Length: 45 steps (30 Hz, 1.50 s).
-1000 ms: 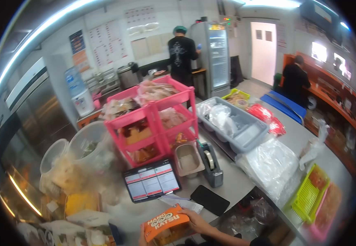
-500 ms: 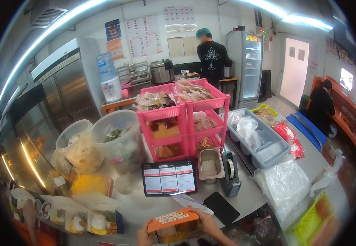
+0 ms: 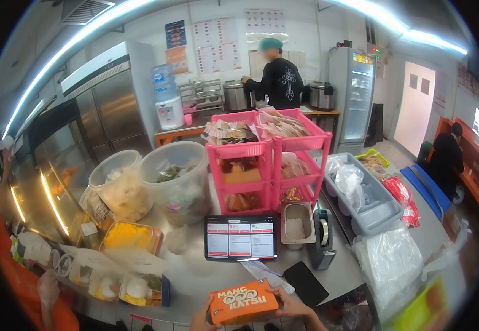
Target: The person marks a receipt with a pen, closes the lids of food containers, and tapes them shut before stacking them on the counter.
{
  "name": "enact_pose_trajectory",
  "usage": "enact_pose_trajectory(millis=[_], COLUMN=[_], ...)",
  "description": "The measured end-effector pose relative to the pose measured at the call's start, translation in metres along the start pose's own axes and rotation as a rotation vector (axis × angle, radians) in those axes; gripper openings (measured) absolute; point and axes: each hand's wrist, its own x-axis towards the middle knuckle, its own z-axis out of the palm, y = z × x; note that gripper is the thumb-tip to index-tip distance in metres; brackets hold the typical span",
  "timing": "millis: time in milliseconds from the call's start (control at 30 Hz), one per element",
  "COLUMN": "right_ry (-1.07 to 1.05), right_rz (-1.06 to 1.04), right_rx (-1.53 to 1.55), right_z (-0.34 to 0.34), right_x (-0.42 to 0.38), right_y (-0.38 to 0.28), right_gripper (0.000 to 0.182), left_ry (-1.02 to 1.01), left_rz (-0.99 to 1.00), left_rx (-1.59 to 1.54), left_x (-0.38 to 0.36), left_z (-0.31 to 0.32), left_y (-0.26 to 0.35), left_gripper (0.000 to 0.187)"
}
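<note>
Head view: orange card box [image 3: 244,303] at the near edge of a smooth grey counter [image 3: 187,282], long axis running left to right, right end slightly higher, lettering upright. Left hand [image 3: 201,318] and right hand [image 3: 294,304] clasp opposite ends. Beyond: flat phone [image 3: 305,283], glossy tablet [image 3: 240,238].

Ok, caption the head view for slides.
Left hand and right hand hold an orange printed cardboard box near a black-framed tablet.

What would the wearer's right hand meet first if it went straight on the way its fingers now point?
The orange box, since the right hand is holding its side. Past that, the tablet looks roughly in line, though depth is hard to judge here.
</note>
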Motion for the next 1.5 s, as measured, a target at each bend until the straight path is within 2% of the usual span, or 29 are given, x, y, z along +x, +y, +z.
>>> enact_pose_trajectory(millis=[67,133,167,200,233,267,300,333,367,400,433,467,533,633,800,867,900,967,1033,1067,1100,1133,1167,1233,1267,1333,1367,1433,1500], right_ry=[0.045,0.09,0.147,0.138,0.11,0.082,0.078,-0.037,-0.154,-0.157,-0.27,-0.386,-0.388,-0.389,-0.381,-0.319,-0.324,-0.428,-0.422,-0.412,-0.416,-0.29,-0.169,-0.156,-0.137,-0.104,-0.074,-0.094,-0.074], right_rz=[0.12,0.087,0.052,0.052,-0.078,-0.21,-0.21,-0.263,-0.313,-0.304,-0.332,-0.362,-0.356,-0.384,-0.461,-0.561,-0.562,-0.646,-0.591,-0.532,-0.534,-0.494,-0.443,-0.418,-0.4,-0.44,-0.488,-0.435,-0.483], right_rx=[0.079,0.074,0.071,0.072,-0.232,-0.536,-0.533,-0.607,-0.678,-0.674,-0.805,-0.934,-1.023,-1.17,-1.288,-1.354,-1.354,-1.596,-1.694,-1.795,-1.792,-1.437,-1.08,-1.092,-1.107,-1.117,-1.141,-1.159,-1.135], right_z=[0.0,0.008,0.011,0.011,0.008,0.005,0.001,-0.003,-0.007,-0.011,-0.013,-0.013,-0.009,-0.007,-0.004,-0.005,-0.007,-0.01,-0.003,0.001,0.006,0.011,0.014,0.016,0.017,0.015,0.015,0.014,0.014], right_x=[0.003,0.005,0.006,0.005,0.004,0.006,0.01,0.014,0.017,0.022,0.03,0.034,0.036,0.04,0.039,0.036,0.036,0.037,0.029,0.025,0.019,0.011,0.007,0.004,0.004,0.008,0.008,0.009,0.009], right_y=[0.002,0.005,0.006,-0.003,-0.014,-0.025,-0.033,-0.042,-0.05,-0.058,-0.063,-0.064,-0.06,-0.063,-0.046,-0.034,-0.028,-0.017,-0.009,-0.007,-0.007,-0.01,-0.011,-0.003,0.001,0.009,0.011,0.005,0.003], right_gripper=[0.071,0.072,0.072,0.072,0.069,0.066,0.066,0.063,0.06,0.06,0.06,0.061,0.062,0.062,0.06,0.059,0.059,0.061,0.062,0.064,0.064,0.063,0.062,0.06,0.057,0.055,0.053,0.052,0.05], left_ry=[-0.009,0.031,0.04,0.093,0.141,0.144,0.058,-0.033,-0.036,-0.22,-0.406,-0.41,-0.572,-0.634,-0.696,-0.712,-0.706,-0.701,-0.584,-0.586,-0.519,-0.451,-0.454,-0.34,-0.351,-0.232,-0.251,-0.204,-0.259], left_rz=[0.02,-0.052,-0.055,0.011,0.074,0.07,0.231,0.391,0.385,0.382,0.375,0.366,0.407,0.403,0.395,0.394,0.415,0.43,0.654,0.649,0.652,0.653,0.648,0.605,0.602,0.626,0.617,0.617,0.644], left_rx=[-0.013,-0.546,-0.544,-0.178,0.188,0.191,0.359,0.524,0.52,0.549,0.573,0.568,0.799,0.932,1.072,1.122,1.165,1.207,1.429,1.428,1.264,1.099,1.097,0.673,0.672,0.641,0.636,0.594,0.586], left_x=[-0.002,-0.004,-0.006,-0.006,-0.003,0.002,0.009,0.015,0.022,0.031,0.036,0.041,0.05,0.051,0.05,0.047,0.045,0.036,0.028,0.023,0.02,0.018,0.015,0.008,0.007,0.0,-0.003,0.0,0.001], left_z=[0.001,0.004,0.002,-0.004,-0.01,-0.017,-0.024,-0.03,-0.033,-0.034,-0.035,-0.033,-0.022,-0.015,-0.006,-0.001,0.001,0.006,0.01,0.011,0.01,0.009,0.01,0.015,0.017,0.022,0.023,0.022,0.017], left_y=[-0.005,-0.006,-0.005,0.004,0.012,0.018,0.023,0.028,0.031,0.03,0.03,0.034,0.042,0.044,0.041,0.038,0.035,0.022,0.011,0.006,0.012,0.015,0.011,-0.004,-0.011,-0.017,-0.018,-0.016,-0.016], left_gripper=[0.077,0.063,0.063,0.055,0.047,0.047,0.046,0.046,0.046,0.059,0.072,0.072,0.082,0.088,0.088,0.088,0.081,0.074,0.059,0.059,0.054,0.05,0.05,0.049,0.049,0.047,0.047,0.044,0.045])
